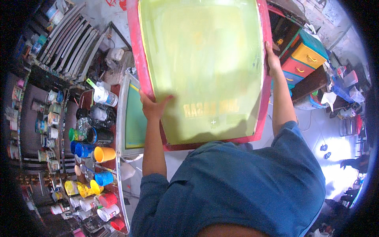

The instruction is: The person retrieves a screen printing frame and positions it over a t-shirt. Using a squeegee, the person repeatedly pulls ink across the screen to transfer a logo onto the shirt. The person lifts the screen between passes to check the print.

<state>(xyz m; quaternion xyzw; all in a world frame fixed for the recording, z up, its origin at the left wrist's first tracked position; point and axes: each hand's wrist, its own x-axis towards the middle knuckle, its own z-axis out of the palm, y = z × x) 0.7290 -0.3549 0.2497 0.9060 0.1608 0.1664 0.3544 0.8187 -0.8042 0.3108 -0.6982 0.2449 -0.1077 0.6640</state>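
A large screen-printing frame [205, 63] with red-pink edges and a yellow-green coated mesh is held up in front of my body. Faint lettering shows low on its mesh. My left hand [153, 104] grips the left edge, the thumb stretched over the mesh. On the right edge, higher up, my right hand [271, 61] is closed round the frame; most of its fingers are hidden behind it. Just left of my left forearm, a second screen frame [132, 118] with a grey border and green mesh rests by the table.
At left a table [120, 185] carries several paint tubs, among them an orange cup [104, 154] and a white bucket [105, 96]. Shelves of jars [53, 118] and a rack of slats [73, 43] stand beyond. A coloured drawer unit [302, 59] is at far right.
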